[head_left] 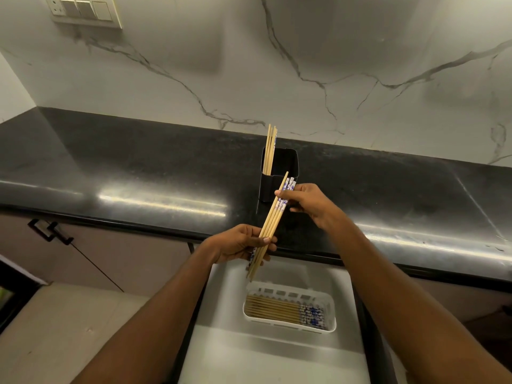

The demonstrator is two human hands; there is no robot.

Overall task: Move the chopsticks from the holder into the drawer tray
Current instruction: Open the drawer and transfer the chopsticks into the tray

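Observation:
A bundle of bamboo chopsticks [273,221] with blue-and-white patterned ends is held tilted between both hands above the counter's front edge. My left hand [238,243] grips its lower part; my right hand [306,202] pinches its upper, patterned part. Behind them a black square holder [285,167] stands on the counter with a few chopsticks [269,149] upright in its left corner. Below, a white slotted tray [331,327] lies in the open drawer [227,300] with several chopsticks [277,310] laid flat, patterned ends to the right.
The black stone counter [138,167] runs left to right under a marble wall. A switch plate [86,9] is at the top left. Black cabinet handles [50,230] sit under the counter at left. The floor [55,328] shows at lower left.

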